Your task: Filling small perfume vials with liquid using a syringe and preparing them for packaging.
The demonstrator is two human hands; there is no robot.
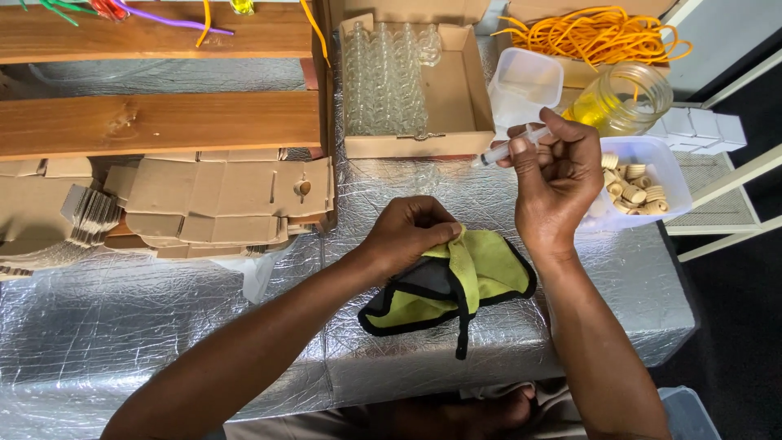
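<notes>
Head view, right hand fingers gripping a clear syringe just ahead of them, left hand fingers pinching a yellow-green cloth on the foil surface, brown cardboard box of small glass bottles beyond the syringe tip, white tub of corks beside the right fingers.

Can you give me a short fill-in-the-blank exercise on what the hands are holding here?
1. The right hand holds a clear ____ above the table.
2. The left hand grips a yellow-green ____ with black trim.
3. The white tub by the right hand holds small ____.
4. The cardboard box holds rows of clear glass ____.

Missing words: syringe; cloth; corks; bottles.
</notes>
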